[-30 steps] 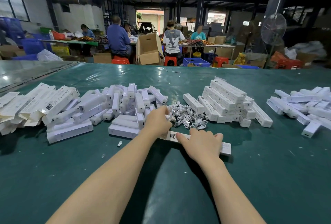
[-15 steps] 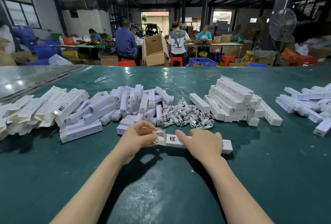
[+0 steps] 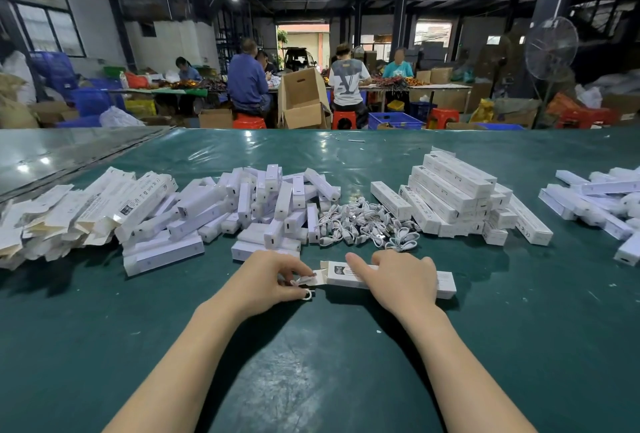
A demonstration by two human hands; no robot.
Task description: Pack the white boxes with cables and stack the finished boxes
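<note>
Head view: the left hand (image 3: 273, 276) pinches a coiled white cable (image 3: 305, 290) between thumb and fingertips, just at the open flap end of a long white box (image 3: 445, 282). The right hand (image 3: 401, 280) grips that box, index finger stretched along its top and the other fingers curled over its far edge. The box lies flat on the green table (image 3: 346, 380). A dark square logo marks its open end, but the print is unreadable. Behind lie a heap of cables (image 3: 363, 224) and a stack of closed boxes (image 3: 457, 190), one showing a CE mark.
</note>
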